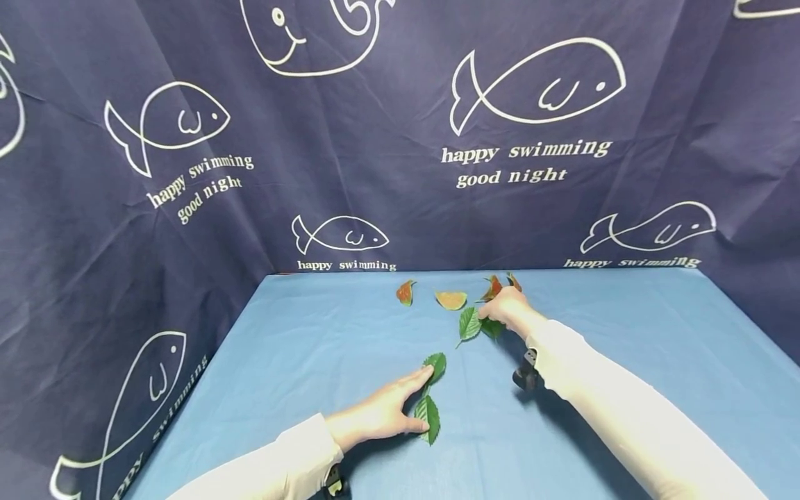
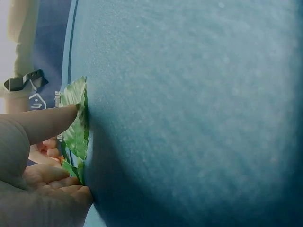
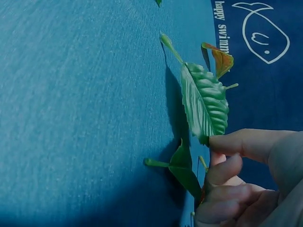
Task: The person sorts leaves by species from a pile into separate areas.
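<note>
My left hand (image 1: 381, 414) reaches over the blue cloth with thumb and fingers spread. Its thumb touches a lower green leaf (image 1: 430, 418), while its fingertips rest on an upper green leaf (image 1: 437, 364). The left wrist view shows the thumb laid across the serrated leaf (image 2: 75, 135). Farther back, my right hand (image 1: 509, 310) has its fingers curled and pinches the tip of a ribbed green leaf (image 3: 203, 97) with thumb and forefinger. Another green leaf (image 3: 184, 170) sits below that hand, partly covered by it in the head view.
Along the back lie a red-orange leaf (image 1: 405, 292), an orange half-round leaf (image 1: 451, 301) and two reddish leaves, one (image 1: 492, 287) beside the right hand, the other (image 1: 514, 281) behind it. A navy curtain (image 1: 412, 173) with white fish drawings rises behind the blue table cloth (image 1: 300, 347).
</note>
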Available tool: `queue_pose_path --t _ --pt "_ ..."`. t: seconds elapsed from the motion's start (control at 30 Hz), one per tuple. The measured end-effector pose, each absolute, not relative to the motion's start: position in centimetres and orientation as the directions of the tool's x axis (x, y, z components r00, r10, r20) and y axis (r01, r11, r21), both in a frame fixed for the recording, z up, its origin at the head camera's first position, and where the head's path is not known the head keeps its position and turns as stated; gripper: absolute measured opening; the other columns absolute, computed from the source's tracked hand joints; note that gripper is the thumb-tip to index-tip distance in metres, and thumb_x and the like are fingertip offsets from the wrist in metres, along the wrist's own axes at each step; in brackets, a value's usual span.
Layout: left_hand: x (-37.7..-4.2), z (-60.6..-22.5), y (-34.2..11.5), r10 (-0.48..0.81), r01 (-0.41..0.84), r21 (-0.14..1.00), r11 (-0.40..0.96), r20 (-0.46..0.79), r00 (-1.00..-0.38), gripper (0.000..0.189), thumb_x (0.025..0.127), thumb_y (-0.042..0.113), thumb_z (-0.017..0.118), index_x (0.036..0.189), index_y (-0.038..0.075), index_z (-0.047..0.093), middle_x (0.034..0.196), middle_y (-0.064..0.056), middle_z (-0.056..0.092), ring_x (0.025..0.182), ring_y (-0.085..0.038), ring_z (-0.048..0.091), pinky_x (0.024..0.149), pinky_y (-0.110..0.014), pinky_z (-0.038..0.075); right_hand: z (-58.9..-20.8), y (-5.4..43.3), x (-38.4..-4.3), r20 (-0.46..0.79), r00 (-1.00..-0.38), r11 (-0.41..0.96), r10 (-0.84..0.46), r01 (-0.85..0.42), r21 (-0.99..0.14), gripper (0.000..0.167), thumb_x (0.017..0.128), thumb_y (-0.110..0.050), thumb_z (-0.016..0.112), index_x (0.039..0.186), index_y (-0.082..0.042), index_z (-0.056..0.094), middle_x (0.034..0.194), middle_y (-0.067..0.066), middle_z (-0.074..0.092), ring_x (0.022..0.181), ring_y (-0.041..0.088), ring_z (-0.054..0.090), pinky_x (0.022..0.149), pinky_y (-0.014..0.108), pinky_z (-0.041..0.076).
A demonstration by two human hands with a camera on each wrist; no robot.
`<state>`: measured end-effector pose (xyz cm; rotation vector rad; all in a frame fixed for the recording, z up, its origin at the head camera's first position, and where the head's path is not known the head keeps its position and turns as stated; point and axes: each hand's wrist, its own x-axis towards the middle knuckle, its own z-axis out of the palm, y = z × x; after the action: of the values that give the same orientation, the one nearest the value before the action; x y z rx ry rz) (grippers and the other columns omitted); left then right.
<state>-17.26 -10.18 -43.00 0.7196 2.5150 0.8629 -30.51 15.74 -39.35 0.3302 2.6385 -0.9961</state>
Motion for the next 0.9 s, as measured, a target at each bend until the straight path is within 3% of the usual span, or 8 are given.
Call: queue_pose_path --t 0.17,0.6,0.73,0.9 --pt "-17.29 -43.39 -10.18 0.571 0.33 0.643 0.691 -0.205 -0.795 0.087 0.083 0.024 0.076 0.154 0.019 0.026 0.159 -0.003 0.028 0.146 -0.024 0.027 0.118 -0.043 0.027 -39.64 15.55 -30.77 -0.379 -0.916 0.72 0.13 0.35 -0.599 0.054 0.085 -0.025 0.069 0.126 0.007 0.053 0.12 0.023 0.06 0.103 0.035 0.062 0.081 0.043 0.055" --pt "-17.66 -43.88 -10.24 0.576 0.342 0.644 0.684 -0.188 -0.796 0.087 0.083 0.026 0.076 0.155 0.021 0.026 0.16 -0.001 0.027 0.146 -0.023 0.027 0.118 -0.043 0.026 -40.18 15.8 -31.44 -0.355 -0.918 0.646 0.178 0.381 -0.662 0.055 0.084 -0.024 0.075 0.123 0.009 0.054 0.122 0.025 0.059 0.108 0.037 0.062 0.085 0.045 0.056" --pt "-17.6 -43.76 -10.28 0.577 0.34 0.651 0.679 -0.187 -0.795 0.087 0.083 0.026 0.076 0.155 0.02 0.026 0.16 -0.002 0.027 0.146 -0.023 0.027 0.118 -0.043 0.026 -40.22 15.97 -31.46 -0.361 -0.915 0.638 0.18 0.388 -0.665 0.045 0.083 -0.025 0.075 0.114 0.005 0.063 0.112 0.019 0.067 0.084 0.027 0.064 0.071 0.037 0.056" --pt "-17.48 -43.56 -10.2 0.577 0.333 0.656 0.678 -0.193 -0.794 0.087 0.084 0.025 0.075 0.155 0.02 0.026 0.16 -0.001 0.027 0.147 -0.023 0.026 0.118 -0.043 0.026 -40.41 16.17 -31.42 -0.364 -0.917 0.632 0.165 0.381 -0.674 0.031 0.083 -0.026 0.076 0.099 -0.001 0.071 0.086 0.008 0.072 0.056 0.013 0.049 0.054 0.028 0.047"
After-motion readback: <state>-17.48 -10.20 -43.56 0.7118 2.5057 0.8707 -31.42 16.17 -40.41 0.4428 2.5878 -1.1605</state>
